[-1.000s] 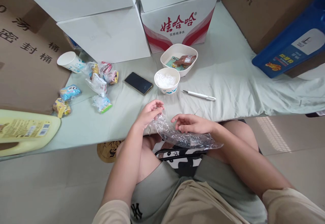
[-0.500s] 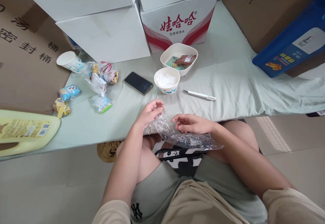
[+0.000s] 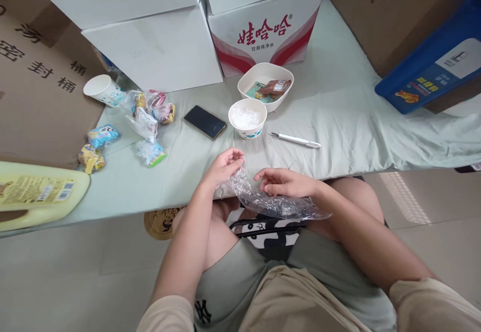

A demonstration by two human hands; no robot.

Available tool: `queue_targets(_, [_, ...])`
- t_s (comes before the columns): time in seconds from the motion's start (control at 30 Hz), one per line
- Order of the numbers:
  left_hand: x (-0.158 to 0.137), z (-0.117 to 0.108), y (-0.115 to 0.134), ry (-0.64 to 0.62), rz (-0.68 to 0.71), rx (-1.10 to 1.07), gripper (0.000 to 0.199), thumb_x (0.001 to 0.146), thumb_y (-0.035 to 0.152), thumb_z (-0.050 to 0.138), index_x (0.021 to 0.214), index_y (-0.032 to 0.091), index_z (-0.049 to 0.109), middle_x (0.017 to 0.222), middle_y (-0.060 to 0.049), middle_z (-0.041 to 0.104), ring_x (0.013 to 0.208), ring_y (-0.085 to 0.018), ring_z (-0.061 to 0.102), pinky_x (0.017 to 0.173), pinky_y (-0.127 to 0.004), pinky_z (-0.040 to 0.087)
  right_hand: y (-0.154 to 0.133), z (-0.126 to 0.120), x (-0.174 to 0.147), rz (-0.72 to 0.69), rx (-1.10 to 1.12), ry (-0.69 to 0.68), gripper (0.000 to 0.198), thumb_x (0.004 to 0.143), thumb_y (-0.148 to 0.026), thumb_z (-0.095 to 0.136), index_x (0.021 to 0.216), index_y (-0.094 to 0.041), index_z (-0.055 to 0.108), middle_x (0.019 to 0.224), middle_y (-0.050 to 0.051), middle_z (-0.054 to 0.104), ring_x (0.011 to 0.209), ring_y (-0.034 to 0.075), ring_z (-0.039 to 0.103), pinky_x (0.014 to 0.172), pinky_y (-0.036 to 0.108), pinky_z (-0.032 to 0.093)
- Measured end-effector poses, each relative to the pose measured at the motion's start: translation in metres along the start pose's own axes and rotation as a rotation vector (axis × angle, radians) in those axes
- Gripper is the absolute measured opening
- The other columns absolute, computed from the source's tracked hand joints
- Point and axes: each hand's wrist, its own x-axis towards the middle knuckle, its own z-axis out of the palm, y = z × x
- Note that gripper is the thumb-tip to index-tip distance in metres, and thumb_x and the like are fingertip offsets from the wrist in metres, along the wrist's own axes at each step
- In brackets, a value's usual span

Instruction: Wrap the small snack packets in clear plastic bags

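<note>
My left hand (image 3: 225, 166) pinches one end of a crinkled clear plastic bag (image 3: 278, 206) at the table's front edge. The rest of the bag droops over the edge and across my lap. Just above it is my right hand (image 3: 281, 181), its fingers loosely bent and apart, with nothing visible in its grasp; whether it touches the plastic I cannot tell. Beyond my hands stands a paper cup (image 3: 248, 134) filled with clear crumpled plastic. To its right lies a white pen-like tool (image 3: 296, 140) with a dark tip.
A white bowl (image 3: 244, 81) with small packets touches the paper cup. Left lie a phone (image 3: 205, 121), several wrapped snacks (image 3: 145, 121) and a tipped cup (image 3: 99, 89). White cartons (image 3: 150, 46) line the back. A yellow jug (image 3: 41, 196) and a blue container (image 3: 421, 76) flank the sides.
</note>
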Motion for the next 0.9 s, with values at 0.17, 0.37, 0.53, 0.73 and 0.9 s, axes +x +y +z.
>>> queue_targets(0.17, [-0.0007,0.0009,0.002,0.001,-0.004,-0.004,0.034,0.071,0.038,0.072,0.096,0.019,0.059,0.089,-0.002,0.062,0.067,-0.01,0.055,0.052,-0.019,0.041,-0.0014,0.0005,0.0,-0.011,0.003,0.004,0.036,0.094,-0.038,0.061,0.124,-0.019,0.053,0.092,0.001,0.058,0.074,0.011,0.052,0.067,0.026,0.048])
queue_targets(0.37, [-0.0011,0.0008,0.0027,0.0,-0.009,-0.017,0.035,0.07,0.038,0.073,0.095,0.019,0.06,0.091,-0.002,0.062,0.068,-0.01,0.056,0.053,-0.019,0.042,-0.0018,0.0006,-0.0005,-0.009,0.008,0.025,0.034,0.094,-0.037,0.061,0.122,-0.019,0.053,0.092,0.001,0.059,0.074,0.01,0.053,0.066,0.025,0.048])
queue_targets(0.53, [-0.0013,-0.0009,0.0009,0.012,0.003,-0.049,0.037,0.068,0.038,0.075,0.096,0.019,0.06,0.091,-0.002,0.062,0.067,-0.01,0.056,0.052,-0.02,0.04,-0.0011,-0.0008,-0.0016,-0.016,0.038,-0.083,0.039,0.091,-0.031,0.066,0.125,-0.018,0.053,0.099,0.004,0.064,0.08,0.01,0.058,0.07,0.025,0.048])
queue_targets(0.73, [-0.0028,-0.0059,0.0,0.03,0.014,-0.194,0.041,0.065,0.034,0.079,0.097,0.019,0.059,0.09,-0.001,0.062,0.064,-0.008,0.056,0.047,-0.017,0.032,0.0023,-0.0029,-0.0031,-0.063,-0.049,0.042,0.044,0.088,-0.032,0.07,0.128,-0.02,0.054,0.118,0.008,0.059,0.101,0.015,0.059,0.079,0.029,0.051])
queue_targets(0.9, [-0.0053,-0.0065,0.0026,0.028,0.042,-0.327,0.044,0.062,0.03,0.084,0.096,0.02,0.057,0.088,0.001,0.06,0.064,-0.006,0.053,0.053,-0.016,0.038,0.0014,-0.0022,-0.003,-0.037,0.033,0.054,0.069,0.081,-0.032,0.077,0.14,-0.022,0.043,0.14,0.015,0.046,0.109,0.017,0.059,0.081,0.03,0.054])
